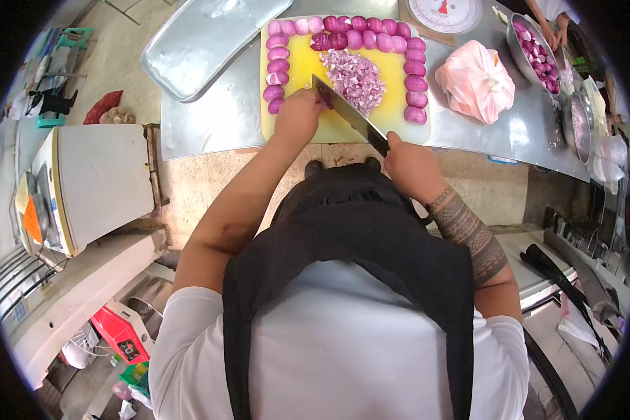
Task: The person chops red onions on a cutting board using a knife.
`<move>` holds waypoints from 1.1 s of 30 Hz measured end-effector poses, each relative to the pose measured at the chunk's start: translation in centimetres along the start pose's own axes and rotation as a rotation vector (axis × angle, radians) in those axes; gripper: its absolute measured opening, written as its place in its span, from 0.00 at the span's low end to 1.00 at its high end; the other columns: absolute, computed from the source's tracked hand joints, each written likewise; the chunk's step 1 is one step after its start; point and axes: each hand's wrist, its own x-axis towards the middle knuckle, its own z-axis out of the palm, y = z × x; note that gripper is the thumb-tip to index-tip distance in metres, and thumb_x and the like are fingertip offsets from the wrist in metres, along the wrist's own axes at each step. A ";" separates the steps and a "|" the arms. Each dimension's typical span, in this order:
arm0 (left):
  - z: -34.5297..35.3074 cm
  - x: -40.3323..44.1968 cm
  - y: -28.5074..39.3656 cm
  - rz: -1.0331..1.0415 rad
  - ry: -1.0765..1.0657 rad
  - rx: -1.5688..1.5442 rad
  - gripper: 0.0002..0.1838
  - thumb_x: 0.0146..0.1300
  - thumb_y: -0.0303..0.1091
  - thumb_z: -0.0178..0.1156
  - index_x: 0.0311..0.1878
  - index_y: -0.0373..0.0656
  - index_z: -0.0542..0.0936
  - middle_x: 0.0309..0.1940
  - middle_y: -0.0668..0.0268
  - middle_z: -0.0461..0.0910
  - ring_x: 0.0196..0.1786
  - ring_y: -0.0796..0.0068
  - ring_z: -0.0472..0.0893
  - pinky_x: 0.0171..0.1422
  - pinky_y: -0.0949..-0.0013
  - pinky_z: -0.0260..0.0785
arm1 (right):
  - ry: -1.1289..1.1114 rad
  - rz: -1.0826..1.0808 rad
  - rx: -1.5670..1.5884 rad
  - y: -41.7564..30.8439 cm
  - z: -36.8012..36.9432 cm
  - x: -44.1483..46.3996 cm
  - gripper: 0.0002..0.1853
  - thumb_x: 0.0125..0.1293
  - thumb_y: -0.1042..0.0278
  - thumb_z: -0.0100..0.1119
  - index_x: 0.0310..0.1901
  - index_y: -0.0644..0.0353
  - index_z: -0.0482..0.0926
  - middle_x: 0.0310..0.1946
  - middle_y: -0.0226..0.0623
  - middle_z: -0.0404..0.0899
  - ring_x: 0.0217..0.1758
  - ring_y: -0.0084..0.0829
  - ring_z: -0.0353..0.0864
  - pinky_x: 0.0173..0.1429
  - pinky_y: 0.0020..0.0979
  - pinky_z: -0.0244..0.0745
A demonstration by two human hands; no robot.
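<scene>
My right hand is wrapped round the handle of a broad kitchen knife, whose blade slants up and left over the cutting board. Close to the blade's far end, my left hand is closed on a red onion, mostly hidden by the fingers and blade. Beyond the knife lies a heap of chopped onion on the board's yellow middle. Peeled red onions line the board's left, far and right edges, with several more inside the far row.
A metal tray lies far left on the steel table. To the right are a tied plastic bag, a dial scale and a bowl of onions. Another person's hands are near that bowl.
</scene>
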 end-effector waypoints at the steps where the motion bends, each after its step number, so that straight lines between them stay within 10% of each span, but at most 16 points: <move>1: -1.3 -0.5 1.0 -0.006 -0.037 0.000 0.07 0.64 0.30 0.67 0.42 0.37 0.83 0.41 0.49 0.84 0.47 0.45 0.84 0.52 0.48 0.76 | 0.019 -0.001 0.045 0.3 0.2 -0.1 0.10 0.70 0.67 0.57 0.47 0.62 0.73 0.32 0.54 0.86 0.37 0.57 0.88 0.42 0.57 0.81; 5: -2.3 -0.2 0.7 0.366 0.153 0.047 0.06 0.67 0.29 0.62 0.43 0.37 0.81 0.44 0.49 0.82 0.50 0.44 0.83 0.52 0.47 0.75 | 0.015 0.063 0.114 1.1 0.2 -0.2 0.10 0.70 0.67 0.56 0.48 0.63 0.73 0.33 0.55 0.86 0.38 0.58 0.88 0.43 0.57 0.80; 8: -1.2 0.7 -0.7 0.273 -0.111 0.064 0.07 0.67 0.27 0.60 0.45 0.40 0.85 0.44 0.52 0.83 0.51 0.47 0.83 0.56 0.49 0.75 | 0.010 0.059 0.062 0.5 -0.2 -0.5 0.10 0.70 0.68 0.55 0.48 0.63 0.73 0.32 0.55 0.86 0.38 0.59 0.88 0.43 0.58 0.80; 33: -1.2 0.4 0.3 0.081 -0.141 0.145 0.12 0.73 0.38 0.61 0.45 0.40 0.88 0.43 0.52 0.85 0.46 0.48 0.86 0.52 0.49 0.77 | -0.018 0.079 0.033 -1.1 -0.7 -0.9 0.09 0.70 0.67 0.55 0.48 0.61 0.74 0.29 0.51 0.86 0.35 0.57 0.88 0.39 0.57 0.80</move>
